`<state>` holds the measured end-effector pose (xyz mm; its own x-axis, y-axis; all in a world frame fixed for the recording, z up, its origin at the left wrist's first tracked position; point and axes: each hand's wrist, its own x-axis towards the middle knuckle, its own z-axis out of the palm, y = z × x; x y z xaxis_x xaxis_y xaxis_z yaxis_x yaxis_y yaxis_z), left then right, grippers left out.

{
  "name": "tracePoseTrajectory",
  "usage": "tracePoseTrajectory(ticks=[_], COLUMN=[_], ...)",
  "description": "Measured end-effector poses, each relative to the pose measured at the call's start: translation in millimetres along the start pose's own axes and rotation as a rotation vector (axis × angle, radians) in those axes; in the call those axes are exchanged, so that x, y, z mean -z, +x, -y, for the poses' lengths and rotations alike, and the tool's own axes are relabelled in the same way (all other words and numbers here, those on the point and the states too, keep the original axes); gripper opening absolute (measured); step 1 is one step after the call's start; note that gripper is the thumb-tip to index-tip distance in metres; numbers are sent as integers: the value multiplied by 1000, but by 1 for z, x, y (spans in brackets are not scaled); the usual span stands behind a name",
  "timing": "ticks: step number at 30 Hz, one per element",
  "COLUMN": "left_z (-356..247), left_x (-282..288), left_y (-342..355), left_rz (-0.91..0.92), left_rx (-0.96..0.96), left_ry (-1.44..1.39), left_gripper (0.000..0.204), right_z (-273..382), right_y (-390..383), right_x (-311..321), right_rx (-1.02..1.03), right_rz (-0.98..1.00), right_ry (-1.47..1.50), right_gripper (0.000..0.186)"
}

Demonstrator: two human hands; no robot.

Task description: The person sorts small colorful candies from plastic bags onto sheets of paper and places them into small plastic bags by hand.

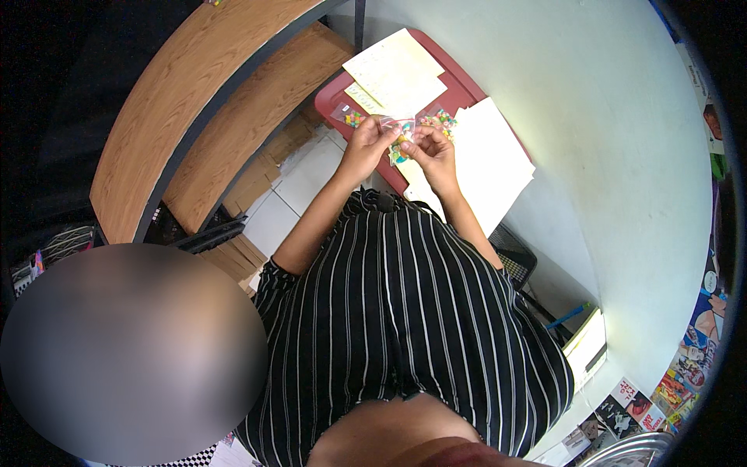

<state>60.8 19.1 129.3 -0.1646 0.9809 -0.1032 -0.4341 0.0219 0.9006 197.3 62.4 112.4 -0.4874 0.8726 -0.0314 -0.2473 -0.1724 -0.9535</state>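
Both hands meet over a red table [459, 82]. My left hand [364, 152] pinches one side of a small transparent plastic bag [399, 123]. Gripping its other side is my right hand [436, 159], fingers curled in. Small colourful pieces, like beads or candies, show inside the bag between my thumbs; their exact kind is too small to tell. Just below the fingers lie more colourful pieces [398, 154]. A small bag of coloured pieces [352, 117] rests beyond my left hand. Behind my right hand is another cluster of multicoloured pieces [443, 121], partly hidden by the fingers.
Pale yellow papers [395, 70] lie at the table's far end, and large cream sheets [492, 156] cover its right side along the wall. Wood-topped shelves [210, 93] stand at the left, with cardboard [261, 173] below. A black mesh basket [513, 253] sits at my right.
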Motion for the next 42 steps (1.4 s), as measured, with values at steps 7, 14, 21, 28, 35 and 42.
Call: tracePoseTrajectory(ticks=[7,14,21,28,35,42], left_z=[21,56,36,50,55,65], left_x=[12,35,20,30,28,32], left_y=[-11,-17,-25,-25,-27,-25], left_rz=[-6,-14,-118,-7,24,25], left_rx=[-35,166,158,14,14,12], left_ry=[-2,-16,-145,10,81,155], left_gripper=[16,16,24,28,17,16], right_z=[3,-21,-29,-19,-25,-20], right_y=[-1,-12,-4,-12,-14,-10], right_x=[-7,-5,-5,-14,-6,0], right_rx=[-130,-292,-160,-194,-145,-129], right_rz=[-7,-97,-135,-131,-39,-63], right_ry=[-90,52,-115,-41,-158,-239], right_gripper=[18,13,19,18,15,14])
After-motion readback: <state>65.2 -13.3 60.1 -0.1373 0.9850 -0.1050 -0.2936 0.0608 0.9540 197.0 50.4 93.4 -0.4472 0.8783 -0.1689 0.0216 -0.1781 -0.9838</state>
